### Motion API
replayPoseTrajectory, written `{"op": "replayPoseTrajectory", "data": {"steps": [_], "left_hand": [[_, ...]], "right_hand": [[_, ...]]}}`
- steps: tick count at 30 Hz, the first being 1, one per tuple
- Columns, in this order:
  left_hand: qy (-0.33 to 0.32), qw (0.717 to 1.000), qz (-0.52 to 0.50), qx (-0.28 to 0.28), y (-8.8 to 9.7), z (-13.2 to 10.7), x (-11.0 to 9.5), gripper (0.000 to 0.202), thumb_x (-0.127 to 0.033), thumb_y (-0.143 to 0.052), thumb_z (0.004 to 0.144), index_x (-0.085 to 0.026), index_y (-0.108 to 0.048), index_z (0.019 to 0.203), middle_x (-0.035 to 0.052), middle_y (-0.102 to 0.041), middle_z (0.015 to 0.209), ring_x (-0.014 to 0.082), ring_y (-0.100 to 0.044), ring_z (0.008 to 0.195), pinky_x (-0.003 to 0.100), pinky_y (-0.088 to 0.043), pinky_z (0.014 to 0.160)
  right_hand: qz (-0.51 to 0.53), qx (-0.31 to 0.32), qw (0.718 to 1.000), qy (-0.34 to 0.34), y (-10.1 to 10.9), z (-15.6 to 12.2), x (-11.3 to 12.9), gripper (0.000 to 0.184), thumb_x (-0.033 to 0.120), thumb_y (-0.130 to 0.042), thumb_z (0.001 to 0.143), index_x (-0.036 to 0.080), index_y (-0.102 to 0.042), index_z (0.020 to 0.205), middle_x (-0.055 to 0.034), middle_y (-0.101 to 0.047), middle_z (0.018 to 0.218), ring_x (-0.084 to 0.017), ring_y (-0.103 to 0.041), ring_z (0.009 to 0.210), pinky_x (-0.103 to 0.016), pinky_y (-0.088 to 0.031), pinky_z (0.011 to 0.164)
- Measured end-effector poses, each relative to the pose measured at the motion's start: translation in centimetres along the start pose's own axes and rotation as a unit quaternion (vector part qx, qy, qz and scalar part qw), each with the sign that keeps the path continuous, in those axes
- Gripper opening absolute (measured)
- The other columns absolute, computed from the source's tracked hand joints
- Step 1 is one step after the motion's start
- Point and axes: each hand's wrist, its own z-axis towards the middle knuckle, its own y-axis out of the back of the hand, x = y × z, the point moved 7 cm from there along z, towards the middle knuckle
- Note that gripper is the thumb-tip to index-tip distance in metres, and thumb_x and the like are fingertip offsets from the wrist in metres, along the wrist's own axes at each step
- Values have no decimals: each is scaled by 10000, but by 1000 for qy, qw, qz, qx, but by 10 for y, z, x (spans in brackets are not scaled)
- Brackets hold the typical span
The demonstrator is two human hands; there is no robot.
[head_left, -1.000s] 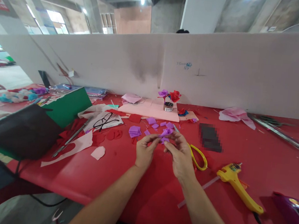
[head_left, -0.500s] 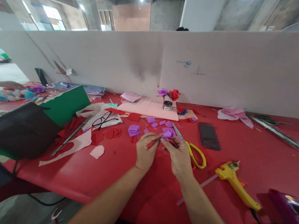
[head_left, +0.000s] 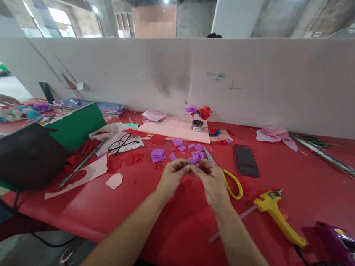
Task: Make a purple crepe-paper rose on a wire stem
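Observation:
Between my two hands, just above the red table, is a purple paper flower [head_left: 198, 156] with curled petals. My left hand [head_left: 174, 176] pinches at its base, thumb and fingers together. My right hand [head_left: 212, 180] is closed on the flower's lower right side, its thumb meeting the left fingertips. The exact grip under the petals is hidden. Cut purple paper pieces [head_left: 177, 142] lie just beyond, and a purple paper stack [head_left: 157, 155] sits left of my hands. Yellow-handled scissors [head_left: 234, 184] rest beside my right hand.
A yellow glue gun [head_left: 279, 215] and a purple device [head_left: 342, 252] lie at right. Finished paper flowers [head_left: 205, 112] stand in a small pot [head_left: 197, 126] at the back. Glasses [head_left: 123, 143], pink scraps [head_left: 114, 181] and a green board [head_left: 73, 126] are left. A co-worker's hand [head_left: 5, 99] shows far left.
The purple flower has turned more upright, its curled centre now facing me. My hands have drawn closer together at its base. The view has shifted slightly.

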Motion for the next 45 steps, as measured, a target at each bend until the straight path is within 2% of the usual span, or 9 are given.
{"op": "replayPoseTrajectory", "data": {"steps": [3,6,12,19,32,35,38,43,45], "left_hand": [[-4,1000,-11,-26,3,0,4,238,-335,-779,631,-157,-694,765,4,-668,665,113,-607,621,266,-520,679],[-33,996,30,-71,10,-1,3,220,-312,-750,672,-162,-719,831,24,-707,758,126,-633,708,271,-516,736],[-121,963,208,-126,13,-9,-12,153,-250,-642,765,-172,-743,852,43,-744,823,146,-653,746,265,-517,735],[-201,925,294,-131,9,-17,-27,161,-223,-612,799,-197,-747,881,42,-757,850,163,-686,770,279,-531,766],[-367,792,476,-106,-6,-33,-37,175,-220,-584,852,-227,-738,936,55,-762,862,170,-694,765,298,-490,758],[-389,771,495,-90,-11,-35,-36,176,-198,-583,850,-225,-734,937,58,-762,869,164,-693,752,294,-482,752],[-381,777,491,-96,-10,-34,-36,172,-203,-581,851,-223,-736,923,60,-760,863,167,-692,758,295,-488,759],[-334,822,443,-128,-3,-29,-36,174,-225,-574,859,-210,-731,931,56,-757,886,170,-696,796,289,-519,764],[-330,829,431,-132,-1,-28,-36,171,-219,-574,860,-200,-727,935,54,-757,890,163,-697,793,284,-529,762]], "right_hand": [[10,-12,1000,3,1,-2,1,304,265,-820,611,229,-676,876,16,-662,804,-131,-577,659,-318,-501,715],[8,-24,999,39,1,-3,6,314,238,-811,630,232,-645,896,7,-647,909,-133,-587,755,-315,-491,773],[3,-21,998,66,-3,-6,5,186,242,-762,700,223,-644,842,7,-642,851,-147,-591,824,-295,-470,788],[14,-44,998,51,-1,-6,1,162,279,-762,693,212,-661,801,10,-654,780,-139,-575,725,-287,-473,708],[18,-73,996,52,0,-6,2,226,307,-782,670,211,-631,809,29,-614,746,-126,-542,685,-258,-444,649],[30,-87,995,41,1,-6,2,220,315,-777,677,203,-620,782,33,-599,705,-118,-527,654,-254,-444,639],[39,-89,995,25,1,-6,-1,224,318,-779,675,203,-624,788,35,-596,690,-115,-524,636,-246,-436,608],[37,-55,997,47,-3,-6,0,228,285,-778,680,216,-645,851,20,-634,788,-122,-553,704,-239,-439,628],[36,-54,996,56,-3,-6,1,248,280,-781,675,220,-643,871,15,-644,816,-130,-566,733,-245,-445,644]]}}
